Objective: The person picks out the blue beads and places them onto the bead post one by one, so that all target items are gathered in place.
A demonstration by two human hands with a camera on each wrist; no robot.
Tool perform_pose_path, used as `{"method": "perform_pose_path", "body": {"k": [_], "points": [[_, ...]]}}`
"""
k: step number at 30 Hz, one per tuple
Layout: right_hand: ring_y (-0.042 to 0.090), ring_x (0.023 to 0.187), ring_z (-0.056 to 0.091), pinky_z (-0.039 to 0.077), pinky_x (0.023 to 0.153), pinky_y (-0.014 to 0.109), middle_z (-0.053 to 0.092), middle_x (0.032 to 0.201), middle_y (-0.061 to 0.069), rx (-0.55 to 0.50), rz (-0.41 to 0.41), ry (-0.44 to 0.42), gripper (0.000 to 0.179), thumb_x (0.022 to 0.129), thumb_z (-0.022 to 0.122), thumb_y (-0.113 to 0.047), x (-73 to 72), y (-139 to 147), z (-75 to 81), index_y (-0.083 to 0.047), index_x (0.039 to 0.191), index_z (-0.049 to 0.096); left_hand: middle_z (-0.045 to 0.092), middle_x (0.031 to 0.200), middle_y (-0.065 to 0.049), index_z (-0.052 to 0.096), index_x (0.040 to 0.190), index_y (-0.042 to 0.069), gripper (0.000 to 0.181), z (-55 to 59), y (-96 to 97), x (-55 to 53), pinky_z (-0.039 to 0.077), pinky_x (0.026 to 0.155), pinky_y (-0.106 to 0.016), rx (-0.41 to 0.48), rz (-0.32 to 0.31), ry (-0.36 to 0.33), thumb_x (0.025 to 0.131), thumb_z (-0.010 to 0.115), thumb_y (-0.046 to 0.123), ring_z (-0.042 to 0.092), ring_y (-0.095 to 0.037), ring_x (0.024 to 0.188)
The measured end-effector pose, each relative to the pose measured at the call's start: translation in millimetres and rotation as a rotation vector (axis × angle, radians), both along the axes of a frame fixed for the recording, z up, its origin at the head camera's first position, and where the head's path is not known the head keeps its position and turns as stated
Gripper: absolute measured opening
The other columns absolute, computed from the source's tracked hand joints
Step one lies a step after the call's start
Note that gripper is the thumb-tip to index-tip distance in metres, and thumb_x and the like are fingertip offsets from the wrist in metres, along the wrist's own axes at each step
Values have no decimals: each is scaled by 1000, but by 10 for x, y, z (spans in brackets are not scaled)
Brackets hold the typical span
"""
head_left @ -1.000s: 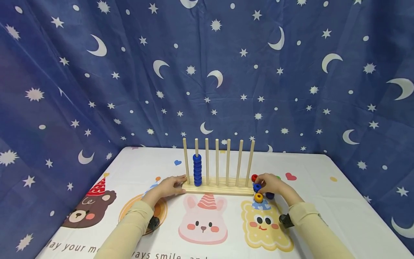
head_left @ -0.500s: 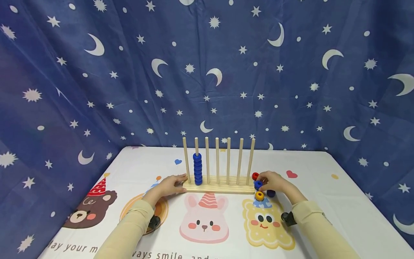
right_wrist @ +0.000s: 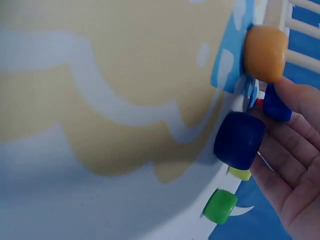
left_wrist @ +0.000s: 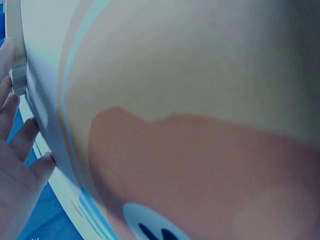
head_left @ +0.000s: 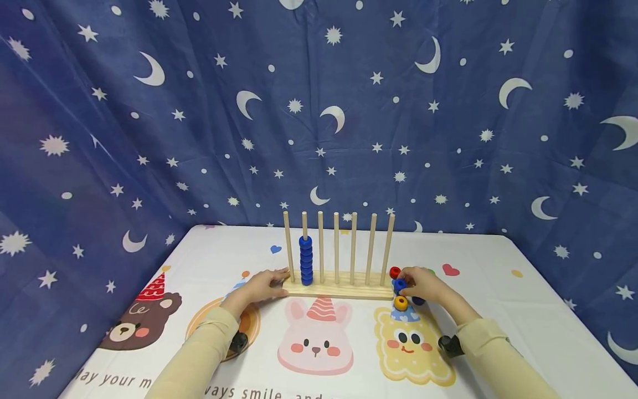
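Note:
A wooden bead stand [head_left: 339, 289] with several upright pegs stands mid-table. Stacked on its second peg from the left are several blue beads [head_left: 306, 261]. My left hand [head_left: 260, 286] holds the stand's left end, thumb in front and fingers behind; its fingertips [left_wrist: 31, 127] show in the left wrist view. Off the right end, my right hand [head_left: 423, 284] pinches a loose blue bead [head_left: 400, 286] between thumb and fingers. Close by that hand are an orange bead [head_left: 401, 303], a red bead [head_left: 395, 272] and a dark blue bead [right_wrist: 240, 140].
Beyond the dark blue bead, a green bead [right_wrist: 220, 206] and a partly hidden yellow bead [right_wrist: 241, 173] show in the right wrist view. A white cloth with cartoon prints covers the table [head_left: 518, 321]. Behind hangs a blue curtain [head_left: 359, 177] with moons and stars.
The head view shifts slightly. Both hands keep nearly the same places, the right one moving only a little beside the loose beads. The stack on the peg is unchanged.

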State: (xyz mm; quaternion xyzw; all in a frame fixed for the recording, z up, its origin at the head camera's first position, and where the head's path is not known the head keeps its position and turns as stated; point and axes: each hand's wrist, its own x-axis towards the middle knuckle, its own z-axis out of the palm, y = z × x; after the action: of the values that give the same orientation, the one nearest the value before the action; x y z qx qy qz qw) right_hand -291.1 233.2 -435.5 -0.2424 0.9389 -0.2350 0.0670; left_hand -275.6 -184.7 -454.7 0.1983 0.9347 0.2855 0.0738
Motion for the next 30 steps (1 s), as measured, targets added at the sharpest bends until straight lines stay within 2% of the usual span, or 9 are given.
{"method": "perform_pose_path", "body": {"k": [4,9,15,20,25,30], "points": [[19,77,62,58,74,37,68,87,12,36,-16,63,25,77,75,-7,45,-17,-19,3,97,63,43,144,-15,53,131,0,54,0,19,-4,29,112,-53,-1,-19,-7,85,69,23,36,-42,134],[19,79,63,58,74,35,68,88,11,54,-23,80,27,77,75,-6,75,-42,-61,5,99,63,46,142,-16,55,130,0,53,-21,3,1,32,110,-53,-7,-20,7,84,70,22,39,-42,132],[15,74,57,56,70,32,66,84,7,95,-42,102,32,77,76,-10,102,-68,21,5,103,64,47,141,-17,56,128,-1,53,16,-15,-16,32,110,-53,-5,-20,24,83,71,22,40,-42,131],[16,76,62,58,72,34,68,85,8,55,-7,118,33,78,75,-13,105,-31,43,4,103,64,45,142,-15,55,130,0,54,33,-8,-21,31,111,-53,-13,-19,20,84,71,23,38,-42,132],[12,71,59,55,63,27,66,80,6,-16,87,189,32,81,73,-17,105,3,22,5,102,63,46,142,-16,55,129,-1,53,43,-11,-18,32,110,-53,-15,-28,31,83,71,22,39,-42,131],[11,71,58,52,61,23,64,80,3,-20,34,149,30,79,72,-9,170,-66,36,4,105,64,47,141,-19,55,129,-3,53,35,-14,-10,34,109,-53,-5,-42,36,83,71,21,40,-43,131]]}}
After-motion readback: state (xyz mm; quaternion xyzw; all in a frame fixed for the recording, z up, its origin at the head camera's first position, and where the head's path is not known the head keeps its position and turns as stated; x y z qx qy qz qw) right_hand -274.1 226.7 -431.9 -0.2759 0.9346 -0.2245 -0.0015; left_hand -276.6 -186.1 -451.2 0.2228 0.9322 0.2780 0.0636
